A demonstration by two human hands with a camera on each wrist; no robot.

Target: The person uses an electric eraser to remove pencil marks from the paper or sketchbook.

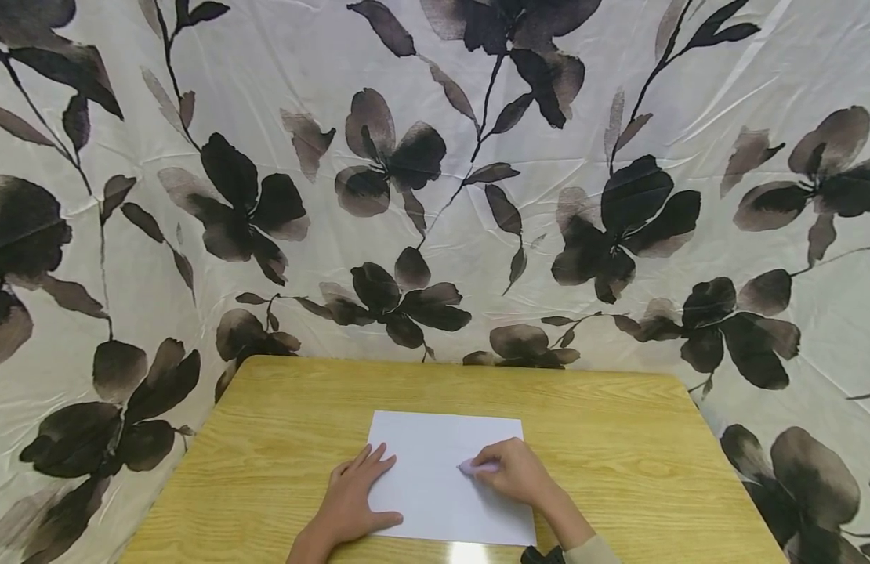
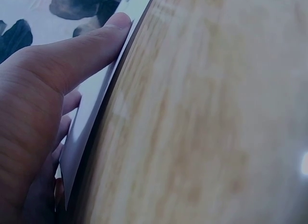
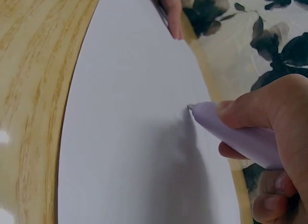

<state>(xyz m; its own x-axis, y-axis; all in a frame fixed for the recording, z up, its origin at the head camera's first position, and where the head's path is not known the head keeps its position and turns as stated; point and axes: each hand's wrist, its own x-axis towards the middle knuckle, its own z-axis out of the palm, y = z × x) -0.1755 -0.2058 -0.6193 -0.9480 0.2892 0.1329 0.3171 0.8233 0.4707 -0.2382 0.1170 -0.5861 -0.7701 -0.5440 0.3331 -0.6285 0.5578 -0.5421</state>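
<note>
A white sheet of paper (image 1: 435, 478) lies on the wooden table, with no marks visible on it. My left hand (image 1: 357, 493) rests at the sheet's left edge, fingers spread and fingertips on the paper. In the left wrist view its thumb (image 2: 96, 48) lies straight along the near edge of the sheet. My right hand (image 1: 516, 474) pinches a thick lavender pen-shaped tool (image 3: 236, 135) between thumb and fingers. The tool tilts down to the left, its short grey tip right at the paper a little right of the middle. A shadow falls under it.
The yellow wood-grain table (image 1: 618, 446) extends around the sheet. Behind and beside it hangs a pale cloth (image 1: 520, 258) with dark flower prints. Near the right wrist, a small black object (image 1: 542, 555) shows at the bottom edge.
</note>
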